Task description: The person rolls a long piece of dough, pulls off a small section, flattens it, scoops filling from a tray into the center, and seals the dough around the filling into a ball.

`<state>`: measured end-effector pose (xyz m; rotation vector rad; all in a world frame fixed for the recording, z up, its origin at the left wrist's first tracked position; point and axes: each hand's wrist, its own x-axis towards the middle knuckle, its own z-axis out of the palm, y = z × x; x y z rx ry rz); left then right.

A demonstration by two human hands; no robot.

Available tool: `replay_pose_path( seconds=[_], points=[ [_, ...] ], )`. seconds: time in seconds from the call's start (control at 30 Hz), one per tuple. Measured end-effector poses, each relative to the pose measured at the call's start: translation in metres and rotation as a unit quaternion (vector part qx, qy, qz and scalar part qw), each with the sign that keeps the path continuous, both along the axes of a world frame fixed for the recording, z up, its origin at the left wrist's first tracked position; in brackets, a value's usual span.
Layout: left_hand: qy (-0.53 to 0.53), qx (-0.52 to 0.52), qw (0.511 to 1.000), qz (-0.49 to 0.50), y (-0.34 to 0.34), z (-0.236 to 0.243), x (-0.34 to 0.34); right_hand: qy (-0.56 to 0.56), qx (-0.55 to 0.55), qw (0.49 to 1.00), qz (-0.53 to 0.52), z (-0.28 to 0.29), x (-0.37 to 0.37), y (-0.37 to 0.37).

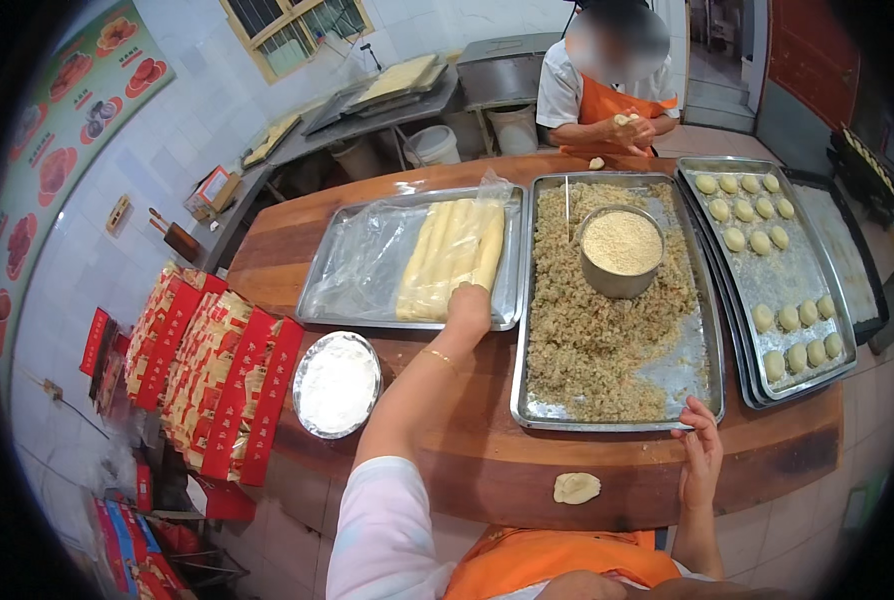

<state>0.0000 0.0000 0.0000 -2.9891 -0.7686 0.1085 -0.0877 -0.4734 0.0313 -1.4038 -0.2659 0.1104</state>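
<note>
My left hand (469, 305) reaches onto a metal tray (317, 300), fingers curled on the near end of pale dough strips (442, 250) partly covered by clear plastic. My right hand (701, 445) has its fingers spread and holds nothing, at the near right corner of a tray (517, 405) of crumbly filling (587, 360). A metal pot of small pale grains (622, 245) sits in that filling. A flattened dough piece (577, 488) lies on the wooden table (447, 395) near me. A bowl of white powder (335, 383) is left of my left forearm.
Stacked trays of round dough pieces (787, 270) stand at right. Red printed boxes (217, 390) are piled at left. Across the table a co-worker (607, 105) in an orange apron holds dough in both hands. A metal counter (307, 145) with trays runs along the wall.
</note>
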Motion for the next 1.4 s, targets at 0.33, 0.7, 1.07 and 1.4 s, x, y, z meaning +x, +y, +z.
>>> replay_pose_path(
  seconds=[0.33, 0.7, 1.07, 1.4],
  points=[
    [0.0, 0.005, 1.0, 0.007, -0.006, 0.015, 0.025, 0.018, 0.034, 0.999, -0.019, -0.016, 0.005, 0.001],
    [-0.125, -0.51, 0.827, 0.202, 0.042, 0.027, 0.044, 0.073, 0.04, 0.996, -0.024, -0.027, 0.014, -0.004],
    [-0.141, -0.363, 0.905, 0.173, 0.009, -0.027, 0.055, 0.085, 0.044, 0.995, -0.025, -0.029, 0.021, 0.0],
    [-0.3, -0.704, 0.594, 0.249, 0.008, 0.007, 0.076, 0.041, 0.019, 0.998, -0.047, -0.016, 0.023, -0.001]
  ],
)
